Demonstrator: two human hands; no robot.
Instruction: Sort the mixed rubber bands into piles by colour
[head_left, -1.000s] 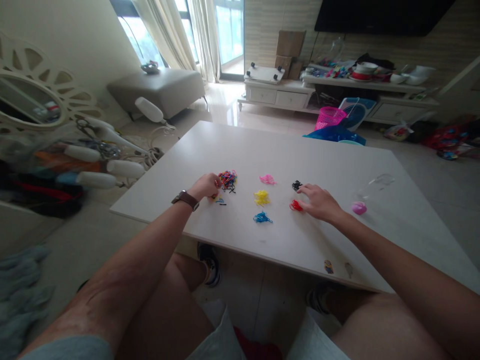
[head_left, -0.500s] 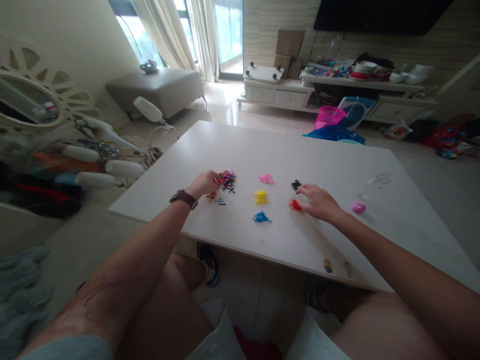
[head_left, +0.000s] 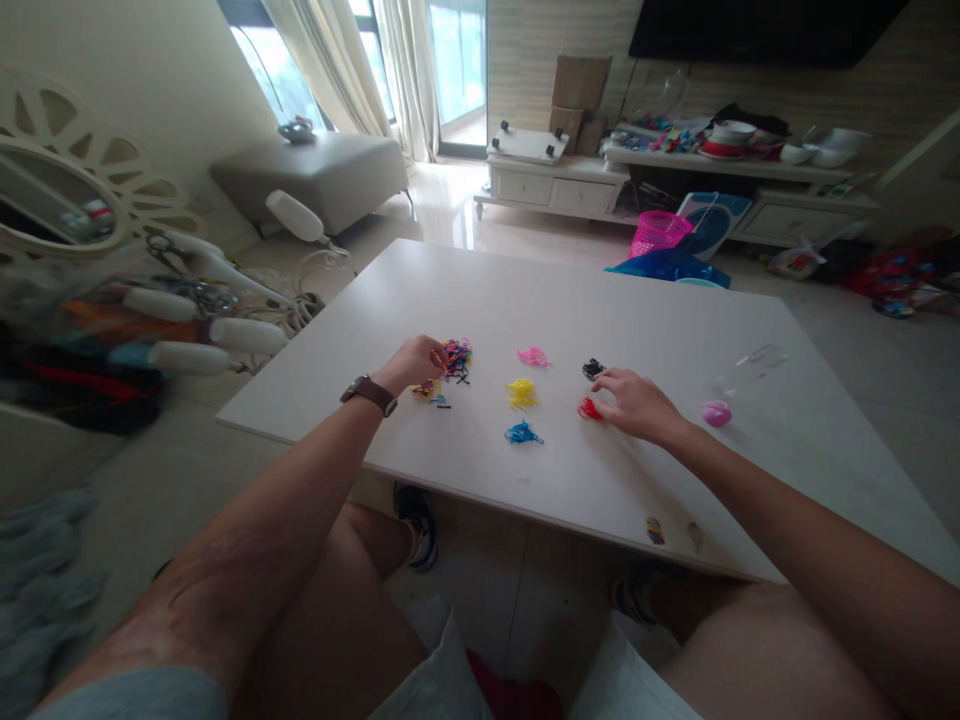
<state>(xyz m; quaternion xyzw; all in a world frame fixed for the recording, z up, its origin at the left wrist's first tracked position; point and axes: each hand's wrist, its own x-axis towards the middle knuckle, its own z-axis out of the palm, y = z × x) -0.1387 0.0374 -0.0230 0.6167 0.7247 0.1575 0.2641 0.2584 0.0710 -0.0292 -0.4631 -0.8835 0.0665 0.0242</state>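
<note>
My left hand (head_left: pixel 414 362), with a brown watch on its wrist, is at the left edge of a mixed pile of small colourful rubber bands (head_left: pixel 457 357). Its fingers are pinched together, and what is between them is too small to make out. A few loose bands (head_left: pixel 429 391) lie just below that hand. My right hand (head_left: pixel 634 400) has its thumb and fingers apart, beside the black bands (head_left: pixel 592 369) and the red bands (head_left: pixel 589 408). Between the hands lie separate heaps of pink bands (head_left: pixel 533 356), yellow bands (head_left: pixel 521 393) and blue bands (head_left: pixel 523 433).
On the white table (head_left: pixel 465 290), a pink-purple lump (head_left: pixel 716 413) and a clear plastic container (head_left: pixel 761 362) lie to the right. A small cartoon figure sticker (head_left: pixel 655 530) is near the front edge. A pink basket (head_left: pixel 658 233) stands beyond the table.
My left hand has shifted very slightly up and right at the mixed pile. My right hand stays almost still.
</note>
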